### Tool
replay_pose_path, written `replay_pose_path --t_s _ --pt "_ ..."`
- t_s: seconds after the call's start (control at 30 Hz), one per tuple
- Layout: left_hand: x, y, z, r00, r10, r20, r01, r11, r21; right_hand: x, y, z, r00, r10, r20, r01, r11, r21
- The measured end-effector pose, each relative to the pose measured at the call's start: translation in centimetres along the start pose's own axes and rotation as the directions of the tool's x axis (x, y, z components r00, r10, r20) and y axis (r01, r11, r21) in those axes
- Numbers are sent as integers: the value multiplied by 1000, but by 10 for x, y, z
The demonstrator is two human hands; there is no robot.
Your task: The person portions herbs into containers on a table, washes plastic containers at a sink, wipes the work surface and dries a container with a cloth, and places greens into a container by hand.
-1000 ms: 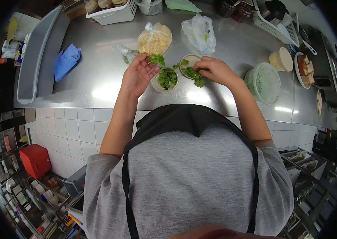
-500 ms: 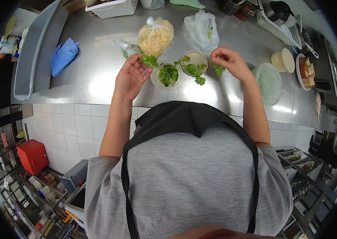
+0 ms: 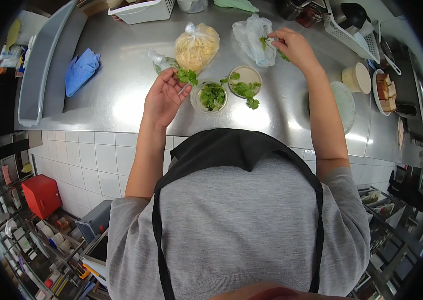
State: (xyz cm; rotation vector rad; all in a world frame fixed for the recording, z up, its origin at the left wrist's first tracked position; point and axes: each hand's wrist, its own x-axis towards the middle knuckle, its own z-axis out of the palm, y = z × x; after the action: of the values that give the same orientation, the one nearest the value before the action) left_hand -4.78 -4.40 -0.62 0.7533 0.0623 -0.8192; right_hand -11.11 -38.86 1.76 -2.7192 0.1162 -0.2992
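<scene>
My left hand (image 3: 165,97) pinches a leafy cilantro sprig (image 3: 186,76) between thumb and fingertips. Just below it, a clear round tub (image 3: 194,102) holds cilantro leaves (image 3: 212,96). To the right, more cilantro (image 3: 245,90) lies across a round, pale shallow dish or lid (image 3: 250,75), some of it hanging over the rim. My right hand (image 3: 294,47) is closed at the edge of a crumpled clear plastic bag (image 3: 252,37), with green leaves showing under its fingers. A small green sprig (image 3: 263,43) rests on that bag beside my fingertips.
A tied bag of pale yellow shreds (image 3: 196,47) stands behind the tub. Left are a blue cloth (image 3: 82,72) and a grey bin (image 3: 46,65). Right are a round translucent lid (image 3: 344,105), a cream tub (image 3: 356,78) and a bowl of bread pieces (image 3: 385,92).
My right hand has moved up and slightly right, from beside the dish to the plastic bag, with leaves still at its fingers. My left hand has stayed almost still.
</scene>
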Motion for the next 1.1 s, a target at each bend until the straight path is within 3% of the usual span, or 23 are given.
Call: replay_pose_path --t_s 0.1,0.17,0.5,0.57,0.7,0.8,0.97,1.1 --pt "-1 0 -1 1000 -7 -27 7 1000 1 -12 -12 0 995 75 66 -79 994 70" --pt "1 -2 -1 999 -19 -41 18 1000 -6 -25 -28 8 922 -64 383 -63 948 312" --pt "3 -5 5 1000 -29 -1 29 1000 0 -48 -33 34 903 -141 407 -9 938 346" --pt "1 -4 3 1000 -26 -15 26 1000 -7 -50 -28 30 914 -133 384 -64 886 459" --pt "1 -3 -5 998 -37 47 39 998 -50 -50 -24 27 893 -143 428 -58 904 423" --pt "0 -3 0 1000 -20 -17 20 1000 -8 -49 -27 25 886 -139 443 -49 920 388" --pt "-1 -1 1 1000 -14 7 14 1000 -7 -45 -30 0 871 -131 474 -202 784 587" --pt "0 -3 3 1000 -20 -15 20 1000 -1 -29 -25 2 906 -106 410 -91 896 434"
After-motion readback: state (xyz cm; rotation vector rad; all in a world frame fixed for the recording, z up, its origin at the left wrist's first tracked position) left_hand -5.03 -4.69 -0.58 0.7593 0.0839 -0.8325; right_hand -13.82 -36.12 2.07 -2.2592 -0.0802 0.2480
